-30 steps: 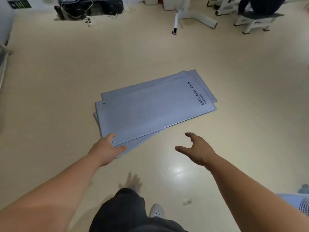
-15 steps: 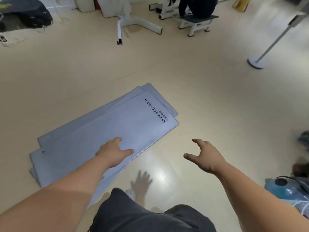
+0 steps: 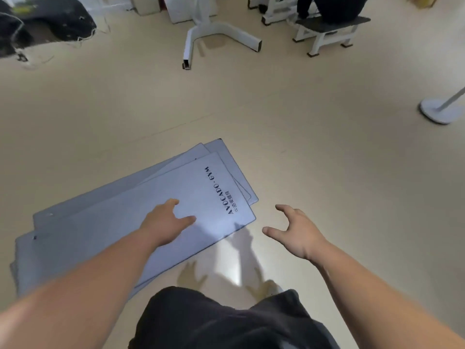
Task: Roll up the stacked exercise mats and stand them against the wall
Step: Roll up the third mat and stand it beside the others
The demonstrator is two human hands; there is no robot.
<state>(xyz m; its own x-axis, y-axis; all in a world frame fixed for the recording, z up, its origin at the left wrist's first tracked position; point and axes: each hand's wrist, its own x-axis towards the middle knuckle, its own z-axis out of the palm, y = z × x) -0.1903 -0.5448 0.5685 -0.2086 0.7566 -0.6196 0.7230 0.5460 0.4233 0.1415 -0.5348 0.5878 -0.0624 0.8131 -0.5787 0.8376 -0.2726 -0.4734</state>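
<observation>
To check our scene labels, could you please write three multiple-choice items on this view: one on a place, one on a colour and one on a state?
1. Where is the right hand?
A. Over bare floor beside the lettered end of the mats
B. Flat on the top mat
C. Under the mats

2. What colour are the mats?
A. Red
B. Pale grey-blue
C. Green

3. How do the mats lie?
A. Rolled up
B. Leaning on a wall
C. Flat and stacked

Answers:
1 A: the right hand is past the lettered end, with only floor below it.
2 B: every visible layer is pale grey-blue.
3 C: the mats lie unrolled on the floor, with the left hand over the top one.
</observation>
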